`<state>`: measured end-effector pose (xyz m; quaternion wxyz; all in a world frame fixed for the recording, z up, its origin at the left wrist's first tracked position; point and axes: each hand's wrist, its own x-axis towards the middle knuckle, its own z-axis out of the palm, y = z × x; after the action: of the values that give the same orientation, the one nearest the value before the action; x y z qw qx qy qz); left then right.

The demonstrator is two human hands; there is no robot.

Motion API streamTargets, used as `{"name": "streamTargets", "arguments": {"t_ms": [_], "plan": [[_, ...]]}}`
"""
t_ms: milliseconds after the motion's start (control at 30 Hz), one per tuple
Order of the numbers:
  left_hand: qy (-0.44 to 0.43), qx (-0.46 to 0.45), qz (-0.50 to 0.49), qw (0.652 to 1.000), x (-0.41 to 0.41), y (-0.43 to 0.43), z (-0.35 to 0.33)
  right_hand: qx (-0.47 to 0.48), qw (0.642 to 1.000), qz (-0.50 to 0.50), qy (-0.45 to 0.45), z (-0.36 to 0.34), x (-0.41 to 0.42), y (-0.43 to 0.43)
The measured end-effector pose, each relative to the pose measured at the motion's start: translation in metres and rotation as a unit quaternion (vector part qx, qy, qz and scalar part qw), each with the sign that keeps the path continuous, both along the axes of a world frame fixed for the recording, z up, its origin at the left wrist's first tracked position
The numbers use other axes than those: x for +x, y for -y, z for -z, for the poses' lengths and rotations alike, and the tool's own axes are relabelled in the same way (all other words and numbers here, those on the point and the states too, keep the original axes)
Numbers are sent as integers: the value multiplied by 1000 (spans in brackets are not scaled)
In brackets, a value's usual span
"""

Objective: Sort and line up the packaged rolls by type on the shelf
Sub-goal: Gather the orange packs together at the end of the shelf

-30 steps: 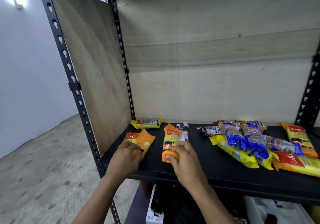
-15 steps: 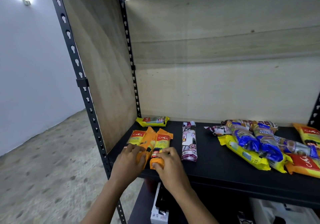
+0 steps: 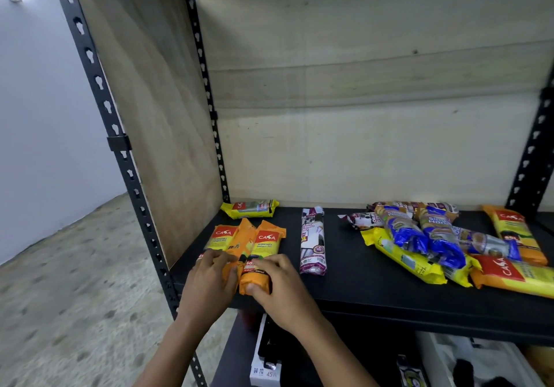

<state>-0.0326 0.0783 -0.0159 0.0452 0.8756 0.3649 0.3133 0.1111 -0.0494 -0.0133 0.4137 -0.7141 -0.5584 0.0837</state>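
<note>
Slid the orange roll (image 3: 266,241) left since 1 s ago, from against the white-and-purple roll (image 3: 312,241) to near its left, flush with 2 orange packs (image 3: 223,236). Clamps its near end in right hand (image 3: 281,290), fingers curled over, thumb on the tip. Lays left hand (image 3: 207,281) on those packs, fingers bent; gripping or pressing, cannot tell. Leaves mixed pile (image 3: 434,242) right of the white-and-purple roll, yellow pack (image 3: 250,209) behind-left, all on black shelf (image 3: 359,284).

You are standing in what looks like a storeroom or shop backroom. There is a black slotted-steel rack (image 3: 120,134) lined with plywood (image 3: 359,86), with retail packs (image 3: 434,236) lying on it and boxes (image 3: 265,365) lower in it. Left of the rack are a bare speckled concrete floor (image 3: 75,296) and a plain white wall (image 3: 36,116).
</note>
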Motion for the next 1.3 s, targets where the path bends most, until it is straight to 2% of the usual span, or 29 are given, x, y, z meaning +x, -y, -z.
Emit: {"name": "streamTargets", "arguments": {"t_ms": [167, 333, 667, 867, 1100, 1300], "plan": [[71, 21, 13, 997, 17, 18, -8, 32, 999, 17, 6, -19, 22, 29], [81, 34, 94, 992, 59, 47, -18, 88, 992, 89, 12, -30, 54, 69], [78, 21, 235, 969, 151, 123, -36, 107, 971, 210, 32, -36, 118, 165], [90, 36, 309, 946, 206, 177, -53, 130, 945, 295, 60, -48, 159, 237], [68, 59, 371, 924, 268, 243, -67, 97, 919, 375, 74, -58, 211, 295], [21, 164, 367, 916, 313, 281, -71, 8, 910, 408, 78, -51, 261, 317]]}}
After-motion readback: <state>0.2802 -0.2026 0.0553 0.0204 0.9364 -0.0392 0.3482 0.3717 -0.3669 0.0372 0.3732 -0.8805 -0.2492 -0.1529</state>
